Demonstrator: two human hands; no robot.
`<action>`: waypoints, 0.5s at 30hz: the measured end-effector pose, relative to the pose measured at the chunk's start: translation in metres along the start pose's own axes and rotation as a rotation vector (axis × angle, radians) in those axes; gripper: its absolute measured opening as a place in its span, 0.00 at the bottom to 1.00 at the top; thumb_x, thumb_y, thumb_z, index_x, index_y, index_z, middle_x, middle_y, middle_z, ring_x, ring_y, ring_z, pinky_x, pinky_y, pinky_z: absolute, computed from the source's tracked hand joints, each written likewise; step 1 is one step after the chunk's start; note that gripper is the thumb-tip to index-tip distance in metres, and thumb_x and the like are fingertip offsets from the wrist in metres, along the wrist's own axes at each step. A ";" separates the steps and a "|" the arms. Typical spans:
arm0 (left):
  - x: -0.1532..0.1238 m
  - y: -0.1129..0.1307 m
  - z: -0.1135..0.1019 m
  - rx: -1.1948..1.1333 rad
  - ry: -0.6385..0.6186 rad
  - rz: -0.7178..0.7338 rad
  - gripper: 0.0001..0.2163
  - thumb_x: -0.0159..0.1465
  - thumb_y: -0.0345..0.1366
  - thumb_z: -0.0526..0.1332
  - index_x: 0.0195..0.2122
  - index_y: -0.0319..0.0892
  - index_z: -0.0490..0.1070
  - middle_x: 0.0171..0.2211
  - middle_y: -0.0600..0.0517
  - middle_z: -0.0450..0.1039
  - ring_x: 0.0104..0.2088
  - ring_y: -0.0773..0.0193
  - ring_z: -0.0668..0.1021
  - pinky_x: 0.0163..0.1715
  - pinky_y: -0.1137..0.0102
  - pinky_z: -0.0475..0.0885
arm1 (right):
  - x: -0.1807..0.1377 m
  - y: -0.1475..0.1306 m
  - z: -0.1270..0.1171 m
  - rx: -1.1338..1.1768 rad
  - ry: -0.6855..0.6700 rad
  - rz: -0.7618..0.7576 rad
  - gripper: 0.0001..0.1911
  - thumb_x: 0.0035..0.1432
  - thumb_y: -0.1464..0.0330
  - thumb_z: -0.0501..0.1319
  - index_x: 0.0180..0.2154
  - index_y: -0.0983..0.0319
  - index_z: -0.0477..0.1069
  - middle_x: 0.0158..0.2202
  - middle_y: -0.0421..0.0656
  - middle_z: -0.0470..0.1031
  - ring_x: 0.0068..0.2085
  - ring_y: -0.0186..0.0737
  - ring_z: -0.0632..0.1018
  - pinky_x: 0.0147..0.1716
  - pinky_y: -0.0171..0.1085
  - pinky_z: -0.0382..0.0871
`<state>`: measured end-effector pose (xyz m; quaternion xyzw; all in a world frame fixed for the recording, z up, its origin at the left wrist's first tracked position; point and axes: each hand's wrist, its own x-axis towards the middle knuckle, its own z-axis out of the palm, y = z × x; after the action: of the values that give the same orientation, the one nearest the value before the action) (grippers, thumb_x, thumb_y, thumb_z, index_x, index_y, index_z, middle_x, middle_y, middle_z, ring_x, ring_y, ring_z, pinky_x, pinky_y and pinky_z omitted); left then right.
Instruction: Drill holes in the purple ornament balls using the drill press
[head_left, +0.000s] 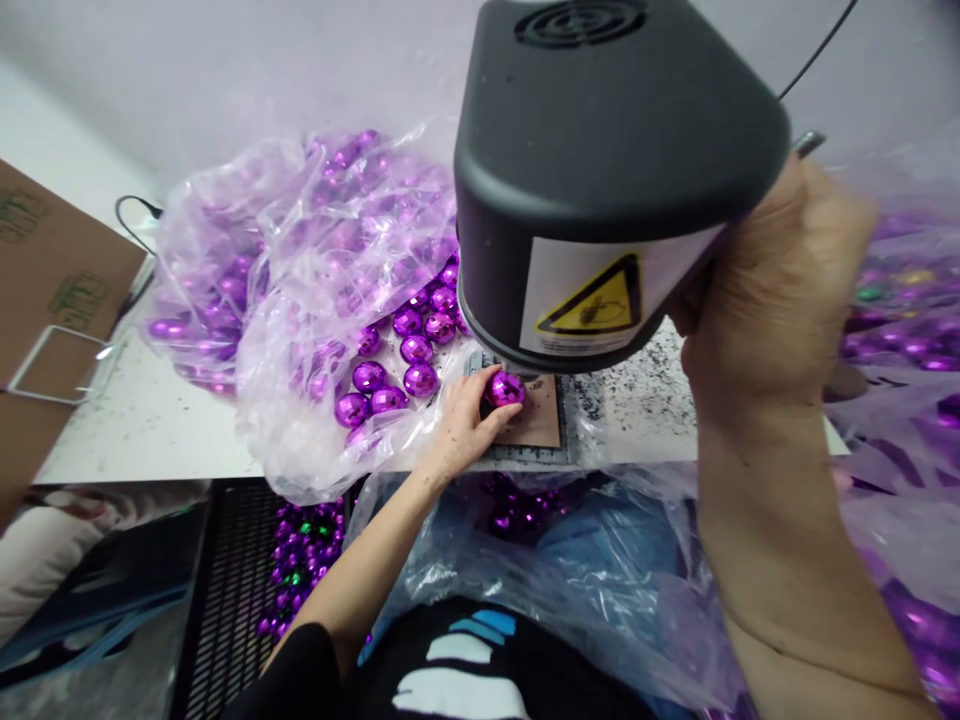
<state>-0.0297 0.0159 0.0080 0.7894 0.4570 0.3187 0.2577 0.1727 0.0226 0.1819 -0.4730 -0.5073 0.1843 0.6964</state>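
Note:
Between the thumb and fingers of my left hand (463, 420) is a shiny purple faceted ball (508, 387). It sits over a small brown board (541, 428) on a grey metal base, under the black housing of a machine (615, 160) with a yellow warning label. My right hand (784, 270) is closed at the machine's right side, with a metal rod end (810, 143) poking out above it. The housing hides most of those fingers and what they grip. Several loose purple balls (416, 349) lie left of my left hand.
A clear plastic bag (262, 240) of purple balls covers the white table's left part (135, 410). A cardboard box (60, 290) stands far left, and a black crate (232, 600) is below. Dark crumbs (652, 385) litter the tabletop. More bagged balls (922, 345) are at right.

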 end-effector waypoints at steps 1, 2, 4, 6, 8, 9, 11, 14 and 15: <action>-0.002 0.002 0.003 0.019 0.020 0.050 0.22 0.65 0.46 0.64 0.57 0.43 0.66 0.50 0.45 0.73 0.52 0.53 0.74 0.55 0.56 0.68 | 0.000 0.000 0.000 0.003 0.001 0.003 0.24 0.58 0.50 0.60 0.23 0.61 0.57 0.17 0.34 0.48 0.17 0.28 0.60 0.13 0.34 0.52; -0.004 0.004 0.006 0.038 0.044 0.096 0.22 0.65 0.45 0.64 0.57 0.43 0.66 0.50 0.44 0.72 0.52 0.53 0.74 0.55 0.57 0.68 | 0.000 0.000 0.000 0.002 0.004 0.008 0.24 0.58 0.50 0.60 0.23 0.61 0.59 0.17 0.34 0.48 0.17 0.28 0.60 0.12 0.34 0.52; -0.007 0.008 0.013 0.071 0.082 0.151 0.22 0.64 0.43 0.66 0.56 0.42 0.65 0.51 0.43 0.70 0.53 0.53 0.72 0.55 0.57 0.67 | -0.001 0.001 0.000 -0.001 0.009 0.013 0.23 0.58 0.50 0.61 0.25 0.62 0.62 0.17 0.34 0.49 0.16 0.27 0.58 0.12 0.34 0.52; -0.009 0.012 0.018 0.073 0.088 0.145 0.22 0.63 0.40 0.66 0.56 0.42 0.64 0.52 0.43 0.68 0.54 0.53 0.72 0.55 0.58 0.67 | -0.001 0.002 0.000 -0.003 0.011 -0.002 0.24 0.58 0.49 0.60 0.25 0.63 0.63 0.17 0.33 0.49 0.15 0.26 0.56 0.12 0.33 0.52; -0.009 0.015 0.021 0.048 0.085 0.103 0.21 0.62 0.38 0.67 0.55 0.43 0.64 0.52 0.44 0.67 0.53 0.53 0.72 0.54 0.59 0.68 | -0.001 0.003 0.000 -0.012 0.007 -0.016 0.25 0.57 0.48 0.60 0.25 0.63 0.63 0.17 0.33 0.48 0.15 0.25 0.55 0.12 0.32 0.52; -0.008 0.016 0.022 0.033 0.080 0.082 0.21 0.62 0.38 0.67 0.54 0.44 0.65 0.52 0.44 0.68 0.53 0.54 0.72 0.54 0.59 0.68 | -0.001 0.003 0.000 -0.020 0.004 -0.016 0.26 0.57 0.47 0.59 0.25 0.63 0.63 0.17 0.33 0.48 0.15 0.24 0.55 0.12 0.31 0.52; -0.007 0.017 0.022 0.016 0.067 0.058 0.21 0.61 0.38 0.68 0.54 0.44 0.65 0.52 0.45 0.68 0.54 0.53 0.72 0.55 0.58 0.66 | -0.001 0.003 -0.001 -0.032 0.011 -0.019 0.28 0.55 0.44 0.59 0.25 0.64 0.63 0.18 0.33 0.51 0.15 0.23 0.55 0.12 0.31 0.51; -0.004 0.019 0.021 0.019 0.050 0.024 0.25 0.60 0.43 0.69 0.55 0.43 0.63 0.53 0.45 0.70 0.55 0.52 0.71 0.57 0.57 0.64 | -0.001 0.002 -0.001 -0.039 0.018 -0.018 0.29 0.55 0.44 0.59 0.25 0.65 0.64 0.21 0.37 0.60 0.18 0.22 0.59 0.14 0.30 0.51; -0.004 0.020 0.022 0.030 0.054 0.007 0.24 0.61 0.44 0.68 0.55 0.43 0.64 0.53 0.45 0.70 0.55 0.52 0.71 0.57 0.57 0.64 | -0.002 0.003 -0.001 -0.052 0.015 -0.036 0.29 0.56 0.45 0.59 0.26 0.66 0.64 0.22 0.37 0.62 0.19 0.22 0.60 0.15 0.29 0.52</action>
<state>-0.0039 0.0012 0.0066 0.7858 0.4658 0.3338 0.2324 0.1734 0.0218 0.1787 -0.4829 -0.5151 0.1547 0.6910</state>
